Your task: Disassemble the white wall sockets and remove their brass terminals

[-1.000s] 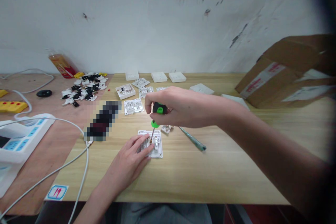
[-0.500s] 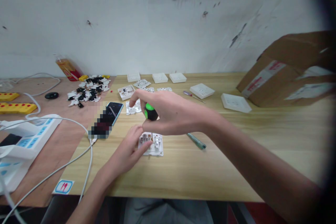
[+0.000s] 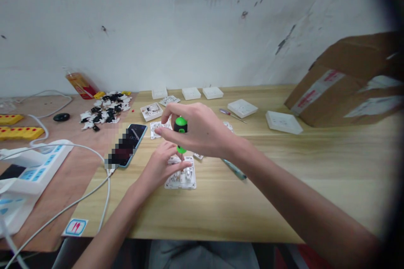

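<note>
A green and black screwdriver (image 3: 181, 124) stands upright in my right hand (image 3: 202, 128), its handle between the thumb and curled fingers. The shaft points down at a white wall-socket panel (image 3: 186, 183), which lies on the table with its inner side up and metal parts showing. My left hand (image 3: 160, 164) grips the panel's far left part, thumb across it beside the shaft. Its fingertips and the screwdriver's tip are partly hidden. Just beyond my right hand lies another open panel (image 3: 156, 131), partly covered by the fingers.
A phone (image 3: 134, 145) with a white cable lies left, near a power strip (image 3: 41, 172) and a pile of black and white parts (image 3: 105, 109). White socket covers (image 3: 242, 108) stand along the back. A pen (image 3: 235, 170), a second screwdriver (image 3: 232, 114) and a cardboard box (image 3: 341, 84) are to the right.
My right hand has turned about the screwdriver and its thumb has lifted and straightened, so more of the handle shows. My left thumb has shifted up on the panel.
</note>
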Tool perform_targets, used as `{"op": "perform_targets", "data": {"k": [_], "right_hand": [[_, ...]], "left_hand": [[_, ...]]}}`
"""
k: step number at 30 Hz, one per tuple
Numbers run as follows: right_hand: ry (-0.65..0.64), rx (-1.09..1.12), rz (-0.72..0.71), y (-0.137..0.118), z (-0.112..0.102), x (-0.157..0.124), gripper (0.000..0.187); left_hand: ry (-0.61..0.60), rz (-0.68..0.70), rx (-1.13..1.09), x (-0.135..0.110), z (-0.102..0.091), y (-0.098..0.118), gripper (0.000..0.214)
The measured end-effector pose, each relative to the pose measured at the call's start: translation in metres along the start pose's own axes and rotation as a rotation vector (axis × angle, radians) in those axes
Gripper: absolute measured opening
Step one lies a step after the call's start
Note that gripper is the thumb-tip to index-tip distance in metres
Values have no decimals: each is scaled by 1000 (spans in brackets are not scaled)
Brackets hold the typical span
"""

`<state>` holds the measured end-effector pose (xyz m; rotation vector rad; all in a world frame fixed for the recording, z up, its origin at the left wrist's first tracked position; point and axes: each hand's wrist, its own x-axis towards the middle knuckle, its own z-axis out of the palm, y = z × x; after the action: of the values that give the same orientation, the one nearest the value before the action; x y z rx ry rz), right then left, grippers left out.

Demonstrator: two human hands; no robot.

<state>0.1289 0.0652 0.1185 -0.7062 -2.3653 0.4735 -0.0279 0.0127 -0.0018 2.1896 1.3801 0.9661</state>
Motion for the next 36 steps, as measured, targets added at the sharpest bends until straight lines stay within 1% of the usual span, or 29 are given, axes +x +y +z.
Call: {"op": "perform_targets", "data": {"k": [4, 6, 10, 13, 15, 17, 19, 21, 24, 26, 28, 31, 32, 33, 36], "right_hand": [[4, -27, -12, 1, 2, 2, 19], [-1, -27, -20, 1, 3, 2, 17], [3, -36, -22, 0, 1, 0, 17], [1, -49, -23, 0, 0, -1, 17], [5, -56, -19, 0, 1, -1, 16], [13, -54, -17, 0, 1, -1, 16], [19, -49, -14, -1, 2, -1, 16], [16, -44, -11, -2, 2, -1, 16], [8, -37, -22, -4, 1, -3, 18], [8, -34, -28, -4, 0, -3, 19], [11, -32, -25, -3, 0, -3, 18], [13, -22, -18, -2, -1, -4, 17], [13, -20, -15, -2, -1, -5, 17], [12, -19, -12, -2, -1, -5, 17], [10, -21, 3, -2, -1, -7, 16]], "left_hand": [[-91, 9, -87, -4, -12, 3, 15], [-99, 28, -106, -5, -14, 2, 15], [-35, 51, -62, -1, -7, -1, 11], [9, 42, -55, 3, -2, -2, 15], [-7, 38, -67, 3, -4, -1, 18], [-54, 54, -77, 2, -7, 0, 19], [-83, 78, -76, 1, -9, 0, 14], [-56, 87, -64, 1, -7, 0, 11], [17, 51, -58, 2, -2, -1, 17], [28, 18, -59, 2, 0, -1, 20], [-10, 10, -61, 1, -3, -1, 20], [-119, 40, -81, 0, -9, 0, 15], [-139, 44, -87, 0, -9, 0, 15], [-135, 40, -87, 0, -9, 0, 15], [-47, -10, -48, 2, -5, 1, 18]]}}
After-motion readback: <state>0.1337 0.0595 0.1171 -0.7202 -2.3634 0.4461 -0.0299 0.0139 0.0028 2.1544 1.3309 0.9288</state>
